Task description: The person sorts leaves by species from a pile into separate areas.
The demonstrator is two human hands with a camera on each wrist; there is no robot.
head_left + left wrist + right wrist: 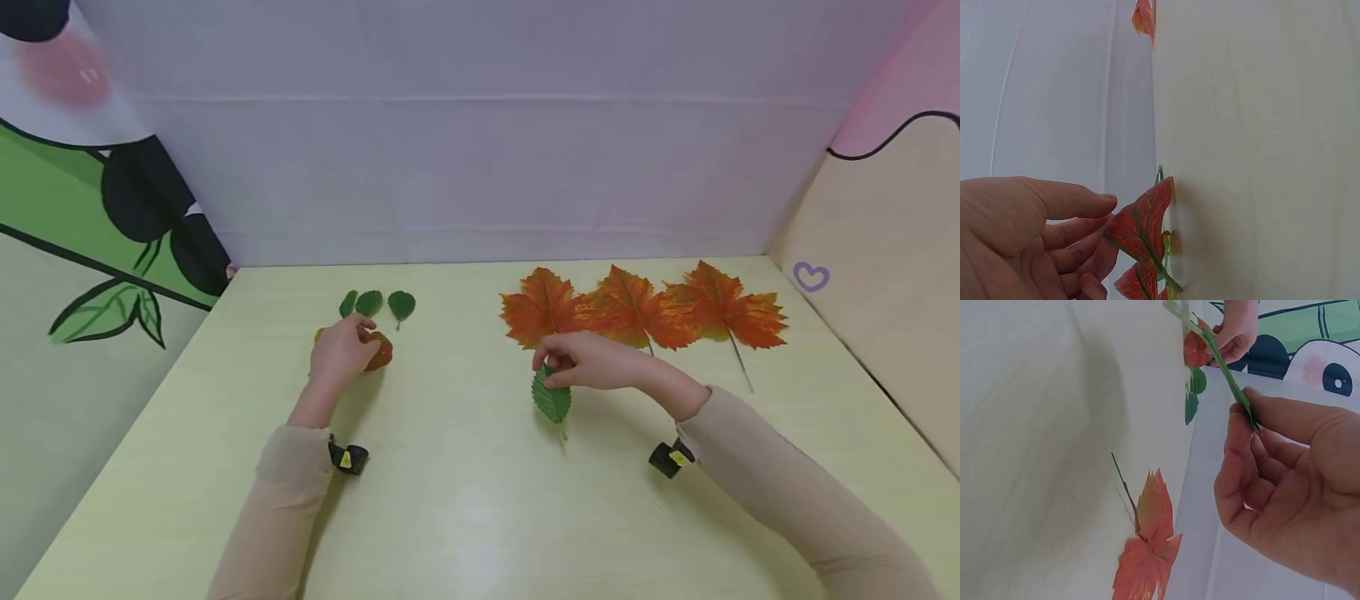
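Note:
In the head view my left hand point(341, 354) is at a red leaf point(381, 354) with pale veins. The left wrist view shows this leaf point(1141, 228) tilted up from the table, its corner in front of the loosely bent fingers; the thumb stands apart from it. Another red leaf point(1137, 282) lies just beyond, partly hidden. My right hand point(596, 360) pinches a green serrated leaf point(551, 396) between thumb and forefinger, stem downward. Seen edge-on in the right wrist view, that green leaf point(1229, 378) is held above the table.
Three small green leaves, among them a round one point(402, 306), lie behind the left hand. Three orange maple leaves point(723, 308) form a row at the back right of the pale table point(465, 500). A lilac cloth backdrop point(495, 167) rises behind; printed panels stand at both sides.

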